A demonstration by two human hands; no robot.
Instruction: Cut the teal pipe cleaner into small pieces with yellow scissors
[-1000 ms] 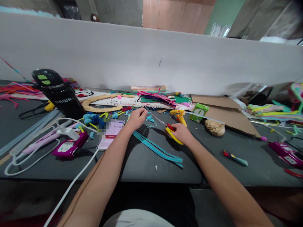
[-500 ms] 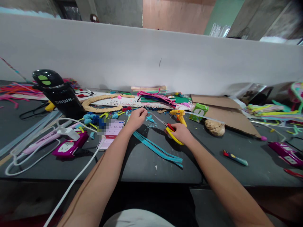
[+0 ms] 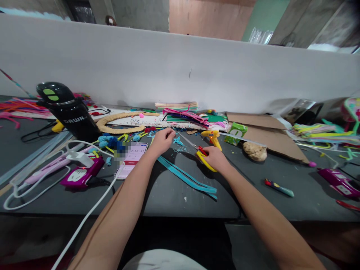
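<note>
My right hand (image 3: 215, 158) is closed round the yellow and red handles of a pair of scissors (image 3: 206, 161). Their blades point up and left, towards my left hand (image 3: 164, 140). That hand is closed with its fingertips pinched together, and whatever they hold is hidden. Small blue cut pieces (image 3: 178, 141) and fine blue bits lie between the two hands. Several long blue pipe cleaners (image 3: 187, 178) stretch across the table from beside my left forearm towards the lower right.
Left of my forearm lie a phone (image 3: 132, 159), a purple power strip (image 3: 83, 174) and a black bottle (image 3: 71, 112). Behind my right hand are a yellow glue gun (image 3: 212, 137), a green packet (image 3: 236, 133) and a pale lump (image 3: 254, 151). A cutter (image 3: 278, 187) lies at right.
</note>
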